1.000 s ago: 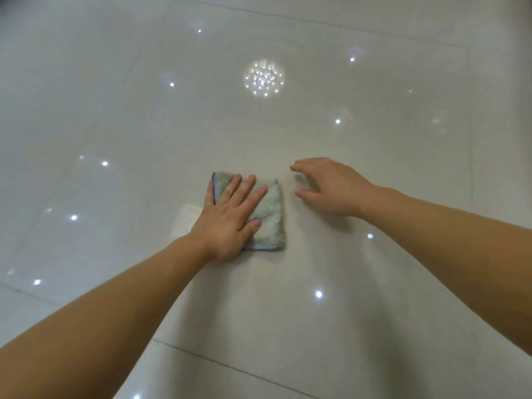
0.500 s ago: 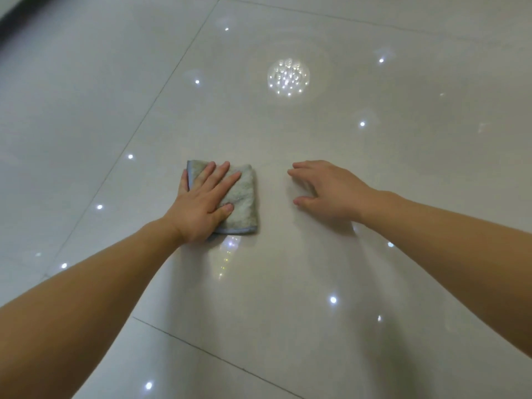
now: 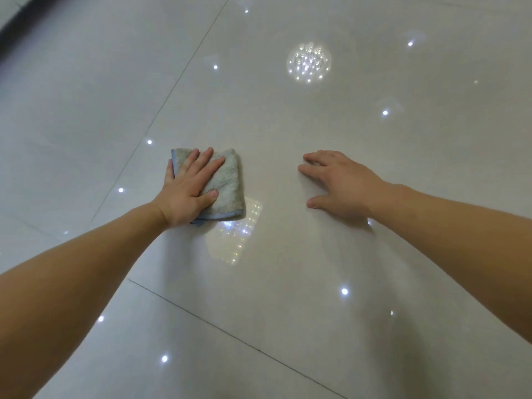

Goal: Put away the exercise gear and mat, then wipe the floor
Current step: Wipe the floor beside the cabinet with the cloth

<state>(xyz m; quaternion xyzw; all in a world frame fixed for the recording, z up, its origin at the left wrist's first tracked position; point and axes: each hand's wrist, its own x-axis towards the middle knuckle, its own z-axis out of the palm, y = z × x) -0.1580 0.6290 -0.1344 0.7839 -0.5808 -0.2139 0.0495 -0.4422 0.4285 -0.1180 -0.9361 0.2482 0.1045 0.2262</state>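
Left hand: the left hand (image 3: pixel 187 191) lies flat on the cloth, fingers straight and a little spread toward 1 o'clock, thumb laid on the cloth's near half. It presses rather than pinches.
Cloth: the folded grey cloth (image 3: pixel 227 185) with a blue hem lies flat on the floor under that palm, at about 10 o'clock from the middle of the view. Its 3 o'clock side shows bare beyond the fingers.
Right hand: the right hand (image 3: pixel 342 182) is planted on bare tile at 3 o'clock from the cloth, well apart from it, fingers straight and spread, holding nothing. It looks to be bearing body weight.
Floor: the floor (image 3: pixel 288 283) is glossy pale tile. A grout line (image 3: pixel 230 336) runs from 9 toward 5 o'clock near the person, and a cluster of ceiling lights (image 3: pixel 308 62) is mirrored at 12 o'clock.
Gear and mat: none is in view. I judge them put away, with wiping the step in hand.
Risk, cloth: only palm pressure holds it, so a fast stroke could slide the folds open or let the hand skid off and leave the cloth behind.
Risk, support: if the tile is damp, the right palm could slip on the gloss and pitch the person forward.
Risk, coverage: glare hides streaks, so patches may be missed, most likely along the grout line.
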